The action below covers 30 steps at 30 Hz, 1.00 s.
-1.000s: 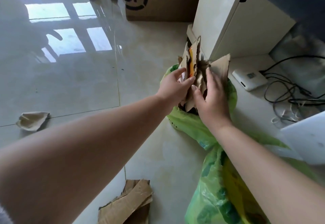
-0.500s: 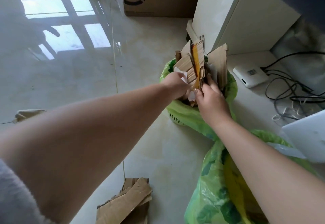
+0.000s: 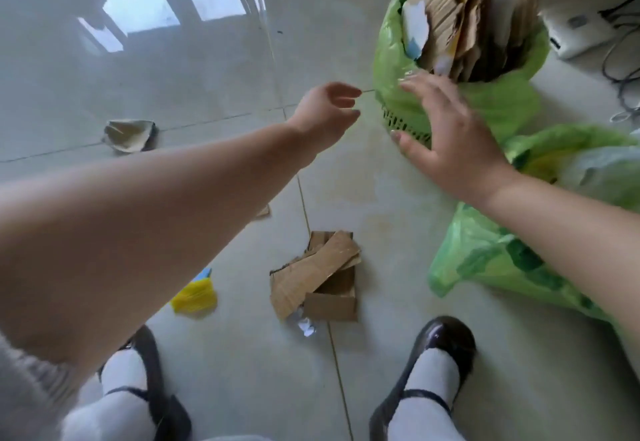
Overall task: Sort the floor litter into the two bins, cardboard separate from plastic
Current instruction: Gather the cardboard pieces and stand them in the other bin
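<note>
Both the left hand (image 3: 327,111) and right hand (image 3: 450,135) spread wide and empty beside the green-lined cardboard-stuffed bin (image 3: 408,69), probably free for the torn brown cardboard box (image 3: 317,276) mid-floor

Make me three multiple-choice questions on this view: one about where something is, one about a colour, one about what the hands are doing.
1. Where is the cardboard pile?
A. In the bin
B. On the floor ahead of the shoes
C. In a hand

2. What colour is the liner of the bin?
A. Green
B. Black
C. White

3. What do the hands hold?
A. Cardboard
B. A wrapper
C. Nothing

Answers: 1 B, it lies on the tiles just beyond the shoes. 2 A, green plastic drapes the rim. 3 C, left hand and right hand are open and empty.
</note>
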### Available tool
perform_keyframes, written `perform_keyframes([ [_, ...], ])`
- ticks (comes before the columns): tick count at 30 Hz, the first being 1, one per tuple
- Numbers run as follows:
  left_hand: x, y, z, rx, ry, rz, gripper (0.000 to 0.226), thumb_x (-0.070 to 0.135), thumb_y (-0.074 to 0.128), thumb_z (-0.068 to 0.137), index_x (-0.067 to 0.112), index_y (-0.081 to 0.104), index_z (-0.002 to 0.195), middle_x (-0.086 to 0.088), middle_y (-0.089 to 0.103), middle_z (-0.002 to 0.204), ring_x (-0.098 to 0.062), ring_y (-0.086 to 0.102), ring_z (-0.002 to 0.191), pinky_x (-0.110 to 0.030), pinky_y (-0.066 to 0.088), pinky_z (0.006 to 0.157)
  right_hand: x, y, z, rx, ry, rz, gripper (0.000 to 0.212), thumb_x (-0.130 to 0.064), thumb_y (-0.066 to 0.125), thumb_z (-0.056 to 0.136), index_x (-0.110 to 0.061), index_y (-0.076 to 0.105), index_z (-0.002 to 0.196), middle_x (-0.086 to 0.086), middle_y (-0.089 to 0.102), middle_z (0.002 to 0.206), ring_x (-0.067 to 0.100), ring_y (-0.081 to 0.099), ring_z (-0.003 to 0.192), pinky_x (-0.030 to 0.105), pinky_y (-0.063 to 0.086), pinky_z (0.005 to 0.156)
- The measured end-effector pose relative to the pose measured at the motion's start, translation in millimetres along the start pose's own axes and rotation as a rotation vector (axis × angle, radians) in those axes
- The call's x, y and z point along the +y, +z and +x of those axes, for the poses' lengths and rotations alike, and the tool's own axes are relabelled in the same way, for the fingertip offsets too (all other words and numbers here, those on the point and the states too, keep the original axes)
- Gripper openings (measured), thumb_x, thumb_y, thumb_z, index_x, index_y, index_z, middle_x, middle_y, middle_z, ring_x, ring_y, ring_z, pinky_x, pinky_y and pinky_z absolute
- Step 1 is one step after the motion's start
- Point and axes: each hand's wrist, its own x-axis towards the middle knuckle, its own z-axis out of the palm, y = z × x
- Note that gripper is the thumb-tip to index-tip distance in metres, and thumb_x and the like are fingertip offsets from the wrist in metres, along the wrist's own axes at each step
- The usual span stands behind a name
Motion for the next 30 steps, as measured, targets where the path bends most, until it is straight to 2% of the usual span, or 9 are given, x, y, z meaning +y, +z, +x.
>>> perform_keyframes([
  [4,-88.9,-18.9,-46.6,-0.106,-0.176,0.140,0.037,0.014,0.060,0.089,0.018,0.058,0.125,-0.004,0.061,0.128,-0.015,0.058,0.115,-0.024,0.048,0.089,-30.1,46.4,-36.7,-0.320,0.086,-0.064,0.055,-0.031,0.058,0.089,-0.013,0.042,0.138,0.008,0.038,0.147,0.026,0.033,0.137,0.037,0.027,0.112],
  [8,-155.8,-15.4,-89.0,-0.217,-0.318,0.263,0.045,0.018,0.065,0.087,0.015,0.052,0.130,-0.006,0.057,0.130,-0.020,0.056,0.117,-0.026,0.047,0.091,-41.3,106.4,-81.2,-0.655,0.490,-0.120,0.056,-0.040,0.057,0.087,-0.014,0.043,0.134,0.011,0.047,0.137,0.031,0.047,0.125,0.039,0.042,0.099],
  [11,-186.3,1.8,-107.0,-0.299,-0.344,0.410,0.064,0.026,0.070,0.081,0.017,0.041,0.137,-0.008,0.048,0.139,-0.024,0.049,0.124,-0.031,0.043,0.099,-41.1,143.4,-121.9,-0.772,0.766,-0.087,0.054,-0.041,0.055,0.088,-0.010,0.045,0.132,0.015,0.053,0.134,0.034,0.051,0.121,0.037,0.044,0.093],
  [13,-198.8,15.2,-115.2,-0.336,-0.310,0.539,0.074,0.031,0.072,0.078,0.019,0.035,0.141,-0.009,0.043,0.140,-0.028,0.045,0.126,-0.035,0.041,0.100,-40.7,161.9,-146.6,-0.732,0.922,0.012,0.055,-0.040,0.054,0.090,-0.011,0.043,0.135,0.015,0.052,0.136,0.034,0.050,0.123,0.037,0.042,0.095],
  [17,-216.8,29.4,-118.8,-0.272,-0.210,0.654,0.074,0.034,0.072,0.076,0.020,0.036,0.138,-0.009,0.044,0.134,-0.032,0.045,0.123,-0.041,0.043,0.100,-37.4,188.5,-170.2,-0.494,1.119,0.195,0.057,-0.038,0.059,0.088,-0.013,0.044,0.136,0.010,0.055,0.134,0.030,0.053,0.121,0.036,0.043,0.097],
  [21,-231.9,28.3,-112.2,-0.257,-0.247,0.565,0.073,0.031,0.075,0.074,0.020,0.037,0.134,-0.009,0.055,0.122,-0.030,0.055,0.112,-0.042,0.048,0.094,-40.6,195.7,-171.9,-0.320,1.204,0.485,0.066,-0.035,0.071,0.080,-0.012,0.044,0.136,0.007,0.057,0.129,0.023,0.055,0.115,0.034,0.043,0.100],
  [26,-238.2,20.2,-112.3,-0.285,-0.278,0.366,0.075,0.023,0.075,0.076,0.022,0.034,0.139,-0.003,0.062,0.115,-0.023,0.060,0.105,-0.035,0.050,0.089,-48.4,192.4,-168.5,-0.325,1.128,0.608,0.054,-0.033,0.070,0.082,-0.013,0.052,0.129,0.001,0.057,0.112,0.013,0.051,0.096,0.024,0.037,0.083],
  [28,-235.2,13.0,-113.4,-0.269,-0.289,0.238,0.063,0.018,0.073,0.079,0.018,0.043,0.134,-0.003,0.060,0.105,-0.019,0.059,0.094,-0.028,0.048,0.079,-47.4,189.8,-166.7,-0.308,1.130,0.603,0.049,-0.035,0.068,0.083,-0.016,0.054,0.126,-0.002,0.057,0.110,0.014,0.053,0.096,0.027,0.041,0.083],
  [30,-231.4,0.5,-113.8,-0.258,-0.276,0.134,0.043,0.014,0.070,0.081,0.014,0.056,0.122,-0.003,0.061,0.099,-0.017,0.058,0.087,-0.026,0.045,0.072,-46.6,186.0,-162.9,-0.231,1.195,0.746,0.044,-0.030,0.068,0.084,-0.015,0.054,0.122,0.003,0.062,0.115,0.015,0.059,0.094,0.030,0.050,0.083],
])
